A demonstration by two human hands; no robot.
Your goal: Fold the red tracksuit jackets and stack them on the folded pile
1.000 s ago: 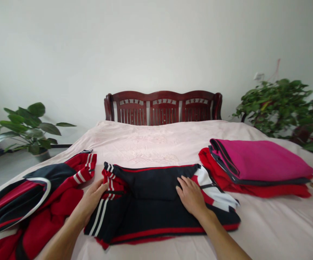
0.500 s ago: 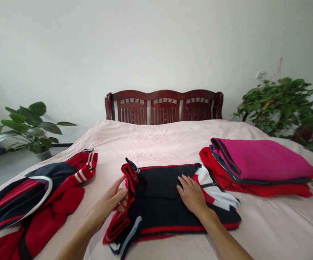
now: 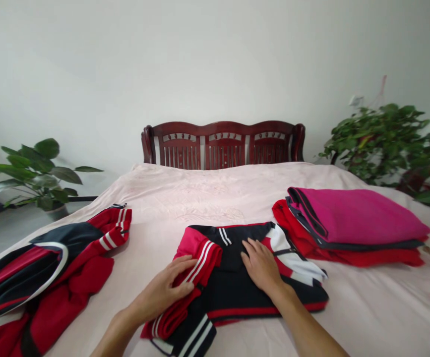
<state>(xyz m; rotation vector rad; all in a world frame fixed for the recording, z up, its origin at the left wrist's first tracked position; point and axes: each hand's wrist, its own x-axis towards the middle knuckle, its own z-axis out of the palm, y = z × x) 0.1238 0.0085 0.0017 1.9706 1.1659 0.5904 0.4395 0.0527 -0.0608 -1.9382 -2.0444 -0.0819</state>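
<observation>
A navy jacket (image 3: pixel 237 297) with red edging lies partly folded on the bed in front of me. Its white and red collar end points right, and its red hem (image 3: pixel 196 270) with white stripes is turned over onto the body at the left. My left hand (image 3: pixel 168 287) rests on that hem, fingers stretched out and thumb apart. Flat on the middle of the jacket lies my right hand (image 3: pixel 261 265), its fingers spread near the collar. A striped navy cuff (image 3: pixel 198 337) sticks out at the lower left of the jacket.
Folded clothes, with a magenta one (image 3: pixel 363 215) on top, are stacked to the right. On the left lies a rumpled red and navy jacket (image 3: pixel 73 277). A wooden headboard (image 3: pixel 224 146) stands behind the bed (image 3: pixel 155 198), with potted plants (image 3: pixel 43 173) on both sides.
The jacket's red hem end has been folded over to the right onto the body, and its white stripes now show. My left hand moved right with it; my right hand stayed in place.
</observation>
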